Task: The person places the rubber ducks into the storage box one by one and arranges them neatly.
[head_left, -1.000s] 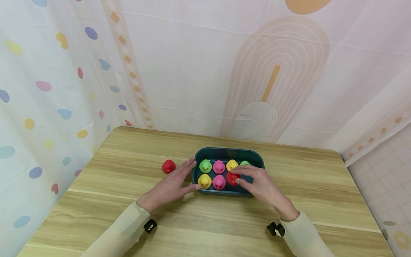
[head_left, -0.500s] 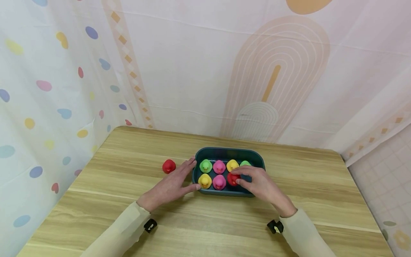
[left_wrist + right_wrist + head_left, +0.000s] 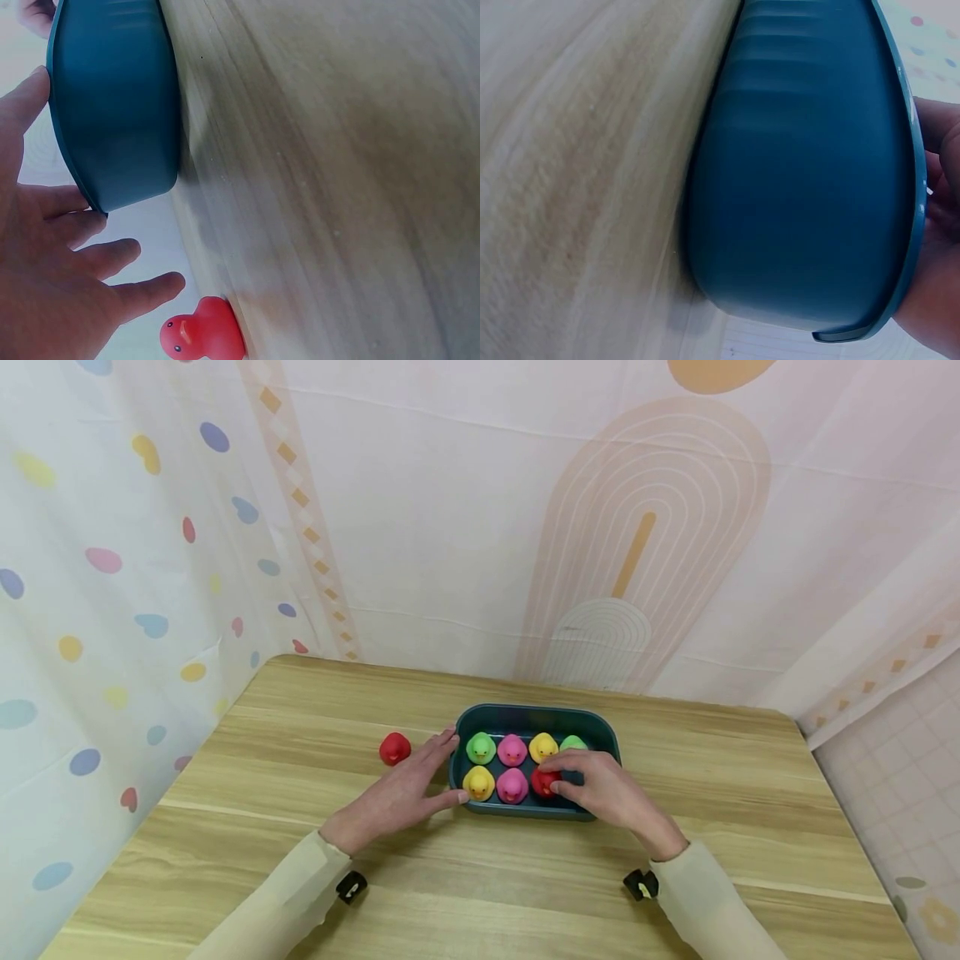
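Note:
A dark teal plastic bin [image 3: 534, 718] holds rubber ducks in two rows. My right hand [image 3: 613, 787] reaches over its right side, thumb and fingers pinching a red rubber duck [image 3: 542, 782] in the near row, beside a pink duck [image 3: 512, 786]. Extended fingers of my left hand [image 3: 397, 795] touch the bin's left end, the thumb at the near rim; the left wrist view shows this against the bin wall [image 3: 116, 105]. Another red duck [image 3: 394, 749] sits on the table just left of that hand. In the right wrist view the bin wall [image 3: 802, 172] hides what the fingers hold.
Also in the bin are a yellow duck [image 3: 478, 783] at near left, and a green duck [image 3: 481, 748], a pink one, a yellow one [image 3: 543, 747] and a partly hidden green one along the back. A patterned curtain [image 3: 435, 527] hangs behind the wooden table [image 3: 480, 877].
The right hand and the pinched red duck have shifted very slightly right and toward the near side within the bin. The left hand, bin and other ducks stay put.

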A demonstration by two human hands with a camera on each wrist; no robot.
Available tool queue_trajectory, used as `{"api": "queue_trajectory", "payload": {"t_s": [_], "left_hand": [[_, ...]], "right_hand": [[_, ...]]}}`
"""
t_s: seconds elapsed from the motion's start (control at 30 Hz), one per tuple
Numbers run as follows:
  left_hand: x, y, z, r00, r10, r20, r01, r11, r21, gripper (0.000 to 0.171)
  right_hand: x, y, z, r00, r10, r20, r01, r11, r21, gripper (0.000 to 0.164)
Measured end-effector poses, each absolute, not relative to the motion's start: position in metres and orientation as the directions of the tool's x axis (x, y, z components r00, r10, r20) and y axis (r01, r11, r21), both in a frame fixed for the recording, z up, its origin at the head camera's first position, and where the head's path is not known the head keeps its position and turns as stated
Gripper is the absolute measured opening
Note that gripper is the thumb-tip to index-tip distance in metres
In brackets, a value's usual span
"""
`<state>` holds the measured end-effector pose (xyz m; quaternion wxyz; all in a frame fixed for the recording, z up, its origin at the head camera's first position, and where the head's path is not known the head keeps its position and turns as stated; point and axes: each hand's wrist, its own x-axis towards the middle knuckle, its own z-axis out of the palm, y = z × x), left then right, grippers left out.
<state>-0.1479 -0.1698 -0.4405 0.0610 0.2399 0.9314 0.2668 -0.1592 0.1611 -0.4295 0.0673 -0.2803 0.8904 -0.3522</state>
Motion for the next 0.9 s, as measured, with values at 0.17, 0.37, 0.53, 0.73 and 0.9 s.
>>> {"api": "queue_trajectory", "payload": {"t_s": [0.17, 0.37, 0.53, 0.73, 0.9], "left_hand": [[-0.1481, -0.1698, -0.4408, -0.877, 0.479, 0.012, 0.413, 0.743, 0.527, 0.091], [-0.1484, -0.1699, -0.4419, -0.875, 0.484, 0.024, 0.424, 0.74, 0.521, 0.091], [-0.1482, -0.17, -0.4413, -0.875, 0.484, 0.026, 0.425, 0.74, 0.521, 0.092], [-0.1481, -0.1697, -0.441, -0.876, 0.481, 0.02, 0.418, 0.74, 0.527, 0.091], [-0.1481, -0.1697, -0.4412, -0.877, 0.481, 0.016, 0.415, 0.739, 0.531, 0.091]], "right_hand": [[-0.161, 0.1598, -0.4306, -0.827, -0.559, 0.065, -0.46, 0.606, -0.649, 0.024], [-0.1624, 0.1582, -0.4304, -0.82, -0.57, 0.044, -0.47, 0.628, -0.621, 0.022], [-0.1634, 0.1574, -0.4307, -0.816, -0.578, 0.037, -0.477, 0.635, -0.608, 0.022], [-0.1645, 0.1573, -0.4314, -0.809, -0.586, 0.034, -0.49, 0.642, -0.59, 0.022], [-0.1652, 0.157, -0.4321, -0.811, -0.584, 0.025, -0.485, 0.647, -0.588, 0.022]]}}
